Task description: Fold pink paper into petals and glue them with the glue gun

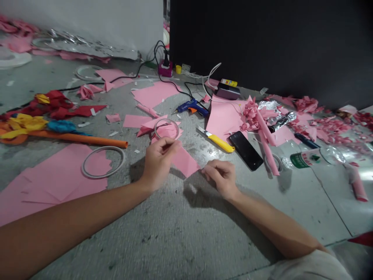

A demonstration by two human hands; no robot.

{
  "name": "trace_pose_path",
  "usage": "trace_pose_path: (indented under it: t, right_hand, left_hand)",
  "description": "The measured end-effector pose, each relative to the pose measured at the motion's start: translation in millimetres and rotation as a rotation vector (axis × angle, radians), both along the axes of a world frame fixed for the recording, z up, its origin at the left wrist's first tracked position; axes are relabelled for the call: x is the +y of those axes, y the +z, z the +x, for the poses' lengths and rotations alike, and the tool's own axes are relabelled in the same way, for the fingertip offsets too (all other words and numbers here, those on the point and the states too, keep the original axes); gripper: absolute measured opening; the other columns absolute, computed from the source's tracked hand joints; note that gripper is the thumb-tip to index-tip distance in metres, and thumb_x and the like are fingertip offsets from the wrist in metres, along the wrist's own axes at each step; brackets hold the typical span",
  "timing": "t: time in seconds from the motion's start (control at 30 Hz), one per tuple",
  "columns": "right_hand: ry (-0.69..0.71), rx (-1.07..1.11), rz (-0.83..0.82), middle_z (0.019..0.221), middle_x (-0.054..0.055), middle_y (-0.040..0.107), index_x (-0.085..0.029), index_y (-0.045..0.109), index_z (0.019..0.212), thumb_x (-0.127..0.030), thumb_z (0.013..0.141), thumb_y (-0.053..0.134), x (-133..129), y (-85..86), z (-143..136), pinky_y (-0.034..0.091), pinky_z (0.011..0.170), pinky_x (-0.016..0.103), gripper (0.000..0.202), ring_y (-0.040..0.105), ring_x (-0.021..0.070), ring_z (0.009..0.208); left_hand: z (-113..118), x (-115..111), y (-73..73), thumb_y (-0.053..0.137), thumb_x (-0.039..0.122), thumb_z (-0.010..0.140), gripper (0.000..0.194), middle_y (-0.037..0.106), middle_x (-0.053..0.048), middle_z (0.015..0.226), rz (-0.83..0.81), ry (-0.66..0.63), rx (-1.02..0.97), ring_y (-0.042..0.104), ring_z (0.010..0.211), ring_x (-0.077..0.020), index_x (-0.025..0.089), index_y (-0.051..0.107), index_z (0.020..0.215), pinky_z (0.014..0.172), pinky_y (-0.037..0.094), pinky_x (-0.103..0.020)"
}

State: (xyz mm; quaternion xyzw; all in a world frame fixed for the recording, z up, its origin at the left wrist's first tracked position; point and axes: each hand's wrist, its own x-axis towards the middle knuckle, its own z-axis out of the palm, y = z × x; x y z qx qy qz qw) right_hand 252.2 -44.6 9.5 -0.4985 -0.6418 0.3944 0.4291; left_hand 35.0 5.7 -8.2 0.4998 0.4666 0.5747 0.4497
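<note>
A small folded piece of pink paper (185,162) is stretched between my two hands above the grey floor. My left hand (160,161) pinches its upper left end between thumb and fingers. At its right corner, the closed fingertips of my right hand (220,177) grip the paper. Just beyond my left hand, a roll of tape (166,129) lies on pink paper pieces. A blue glue gun (192,108) and a yellow cutter knife (220,142) rest farther forward. The black phone (246,151) lies to the right of the cutter.
Pink sheets (61,171) and a tape ring (103,162) lie at left, near an orange tube (84,139) with coloured paper flowers. Rolled pink tubes (268,149), foil and a plastic bottle (314,157) are at right. Cables run to a purple socket block (165,69) by the walls.
</note>
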Motion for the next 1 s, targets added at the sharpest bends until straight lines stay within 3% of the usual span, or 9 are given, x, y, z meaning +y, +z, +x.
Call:
trace_pose_path:
  t: [0.07,0.13,0.2,0.33,0.47,0.57,0.73,0.87,1.0]
  right_hand:
    - [-0.062,-0.006,0.044,0.071,0.002,0.074,-0.022,0.079,0.078,-0.04,0.1,0.069,1,1.1,-3,0.047,0.061,0.029,0.03,0.063,0.0157,0.063]
    - [-0.03,-0.013,0.047,0.082,0.004,0.08,-0.022,0.083,0.09,-0.042,0.097,0.075,4,2.5,-6,0.05,0.063,0.029,0.023,0.066,0.0168,0.068]
    - [0.044,-0.028,0.02,0.073,0.002,0.075,-0.02,0.083,0.088,-0.043,0.095,0.077,6,3.6,-9,0.045,0.057,0.027,0.024,0.059,0.014,0.06]
    - [0.103,-0.067,-0.021,0.057,-0.003,0.057,-0.019,0.075,0.071,-0.04,0.098,0.074,7,3.1,-10,0.036,0.052,0.026,0.034,0.043,0.0101,0.052]
    - [-0.024,0.05,-0.065,0.058,-0.003,0.058,-0.019,0.077,0.076,-0.044,0.097,0.075,7,-1.3,-7,0.037,0.05,0.026,0.032,0.045,0.0106,0.051]
    - [-0.098,0.118,-0.124,0.056,-0.003,0.056,-0.019,0.076,0.076,-0.049,0.095,0.077,9,-3.5,-5,0.035,0.048,0.026,0.035,0.044,0.0104,0.048]
    - [-0.02,0.102,-0.133,0.066,0.001,0.066,-0.019,0.079,0.079,-0.052,0.094,0.079,12,-3.6,-5,0.043,0.056,0.027,0.036,0.053,0.0125,0.057]
    - [-0.04,0.084,-0.097,0.07,0.003,0.068,-0.02,0.081,0.081,-0.052,0.096,0.077,11,-3.3,-4,0.044,0.057,0.027,0.036,0.054,0.0141,0.062]
    - [0.033,0.054,-0.108,0.07,0.002,0.069,-0.019,0.084,0.084,-0.049,0.097,0.075,10,-1.5,-4,0.042,0.056,0.027,0.034,0.051,0.0129,0.06]
  left_hand:
    - [1,-5,4.2,0.077,0.036,0.095,0.023,0.067,0.001,0.077,0.043,-0.13,0.045,0.057,0.073,-0.0131,0.019,0.074,0.081,0.068,0.044,-0.025]
    - [3,-9,7.1,0.077,0.038,0.095,0.024,0.071,0.0,0.078,0.067,-0.237,0.065,0.062,0.074,-0.0139,0.019,0.076,0.081,0.069,0.048,-0.025]
    - [5,-10,8.1,0.076,0.036,0.095,0.021,0.074,-0.001,0.078,0.068,-0.29,0.074,0.064,0.073,-0.0141,0.019,0.078,0.082,0.069,0.049,-0.025]
    - [6,-9,8.7,0.077,0.032,0.093,0.015,0.078,-0.002,0.083,0.056,-0.319,0.07,0.068,0.077,-0.0148,0.019,0.081,0.087,0.071,0.053,-0.024]
    - [5,-6,11.4,0.077,0.044,0.095,0.026,0.077,-0.003,0.087,-0.052,-0.353,-0.02,0.064,0.072,-0.0131,0.019,0.083,0.101,0.064,0.049,-0.023]
    - [5,-4,10.3,0.079,0.047,0.094,0.034,0.065,0.001,0.068,-0.103,-0.414,-0.044,0.055,0.061,-0.0109,0.017,0.075,0.079,0.058,0.043,-0.022]
    - [4,-5,5.0,0.081,0.045,0.092,0.034,0.065,0.001,0.071,-0.089,-0.406,-0.002,0.057,0.067,-0.0124,0.016,0.073,0.077,0.062,0.043,-0.023]
    - [4,-9,7.6,0.078,0.046,0.094,0.035,0.066,0.0,0.071,-0.081,-0.498,0.098,0.056,0.066,-0.0132,0.016,0.072,0.076,0.06,0.04,-0.024]
    - [6,-9,10.8,0.074,0.043,0.098,0.025,0.078,-0.003,0.092,-0.017,-0.525,0.137,0.067,0.083,-0.0169,0.018,0.08,0.094,0.073,0.049,-0.026]
